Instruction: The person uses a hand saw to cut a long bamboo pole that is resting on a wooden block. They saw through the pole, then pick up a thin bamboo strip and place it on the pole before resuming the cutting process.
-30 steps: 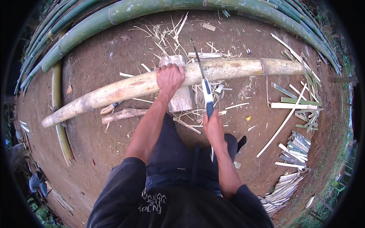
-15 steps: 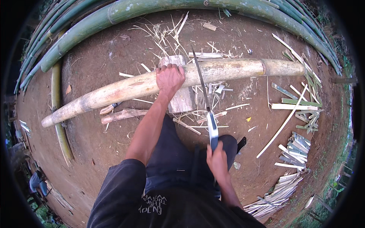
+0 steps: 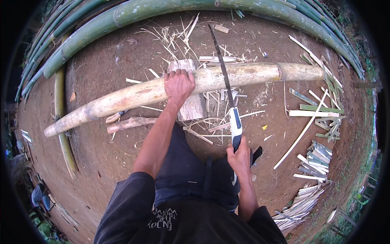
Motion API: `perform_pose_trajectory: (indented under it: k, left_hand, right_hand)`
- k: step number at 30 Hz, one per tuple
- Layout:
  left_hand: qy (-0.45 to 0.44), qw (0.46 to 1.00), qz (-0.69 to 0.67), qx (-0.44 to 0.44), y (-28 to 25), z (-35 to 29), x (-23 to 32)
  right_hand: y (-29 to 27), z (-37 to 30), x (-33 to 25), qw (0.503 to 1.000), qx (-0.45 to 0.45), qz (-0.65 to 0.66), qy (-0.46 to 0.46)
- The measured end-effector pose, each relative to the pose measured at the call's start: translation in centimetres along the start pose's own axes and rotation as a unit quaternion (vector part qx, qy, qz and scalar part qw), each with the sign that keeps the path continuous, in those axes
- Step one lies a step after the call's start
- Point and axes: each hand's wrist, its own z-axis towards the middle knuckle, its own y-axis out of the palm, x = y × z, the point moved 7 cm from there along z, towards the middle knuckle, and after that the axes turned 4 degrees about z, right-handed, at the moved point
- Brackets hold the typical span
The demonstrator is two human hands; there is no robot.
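Observation:
A thick pale-yellow bamboo pole [image 3: 134, 96] lies crosswise before me on a short wooden block [image 3: 192, 109]. From above, my left hand [image 3: 178, 86] is wrapped over the pole at the block, fingers curled on its far side. My right hand [image 3: 240, 157] is closed round the dark grip of a hand saw [image 3: 235, 124] with a white-and-dark handle. Its long dark blade passes over the pole right of my left hand, tip pointing away from me. Whether the teeth touch the pole, I cannot tell.
Large green bamboo poles [image 3: 162, 11] line the far side. Under the pole's left end runs a thinner bamboo [image 3: 60, 97]. A wooden-handled tool [image 3: 114, 118] and a branch piece [image 3: 132, 123] lie near the block. Split strips [image 3: 319, 160] are heaped at right; shavings [image 3: 168, 40] litter the soil.
My right hand and the saw have moved to the right and a little away from me. The blade crosses the pole farther right. My left hand keeps its hold.

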Motion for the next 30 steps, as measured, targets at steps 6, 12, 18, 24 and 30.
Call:
perform_pose_trajectory:
  k: [6, 12, 18, 24, 30]
  left_hand:
    - [-0.003, 1.000, 0.010, -0.007, 0.5, 0.0, -0.2]
    - [-0.005, 1.000, -0.004, -0.011, 0.2, -0.1, 0.0]
    - [0.001, 1.000, -0.006, 0.012, 0.0, 0.0, 0.1]
    - [-0.007, 1.000, 0.016, -0.021, 0.2, 0.1, -0.3]
    - [0.002, 0.999, -0.011, -0.041, 0.5, 0.6, 0.1]
  right_hand:
    - [2.9, 1.0, 2.2, 0.998, -0.051, 0.038, 0.017]
    - [3.8, 0.3, 3.4, 0.999, -0.039, 0.012, 0.002]
    - [3.6, -0.1, 1.9, 0.998, -0.043, -0.036, 0.001]
    - [3.9, -1.6, 2.3, 0.995, -0.060, -0.073, 0.027]
    - [2.4, -5.1, 3.7, 0.996, -0.031, -0.081, 0.036]
